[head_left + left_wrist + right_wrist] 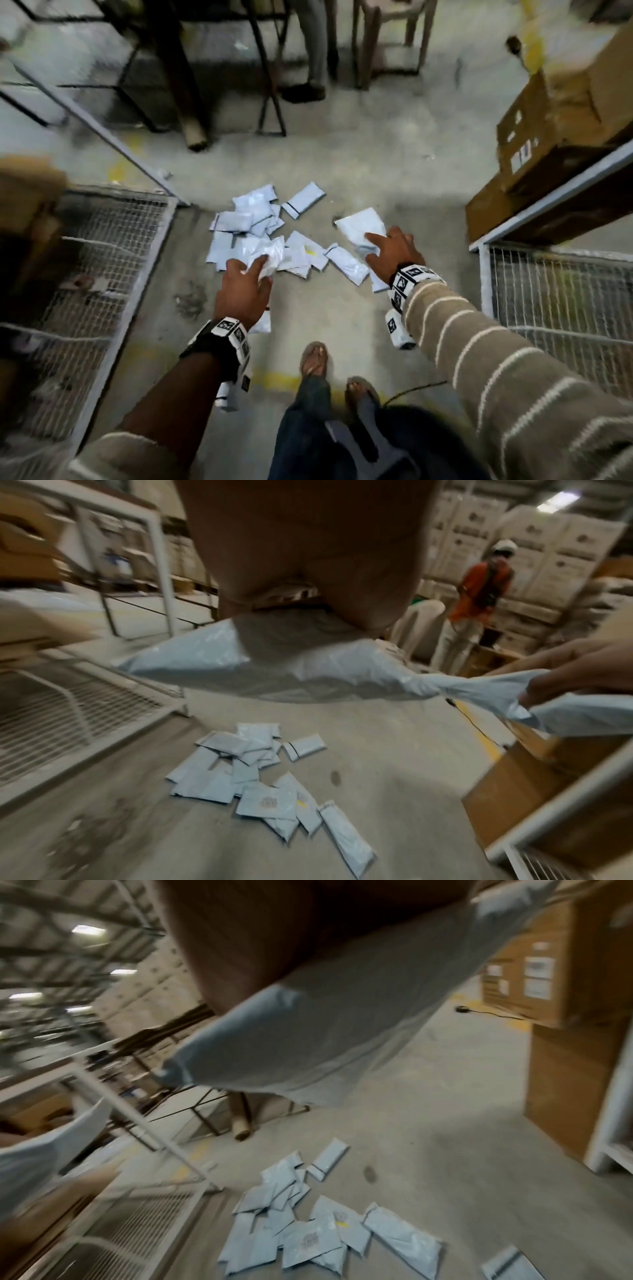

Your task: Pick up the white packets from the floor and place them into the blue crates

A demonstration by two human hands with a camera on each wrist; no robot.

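Note:
Several white packets (260, 222) lie in a loose pile on the concrete floor ahead of me, also seen in the left wrist view as the pile (260, 777) and in the right wrist view as the pile (308, 1221). My left hand (262, 270) grips a crumpled white packet (270, 253) above the pile's near edge; that packet (291, 669) hangs under the palm. My right hand (371, 248) holds another white packet (361, 228) lifted to the right of the pile; this packet (325, 1042) sags below the palm. No blue crate is in view.
Wire-mesh cage frames stand on the left (102, 260) and right (555, 294). Cardboard boxes (565, 113) are stacked at the right. Table legs and another person's leg (315, 51) are beyond the pile. My sandalled feet (313, 359) are below.

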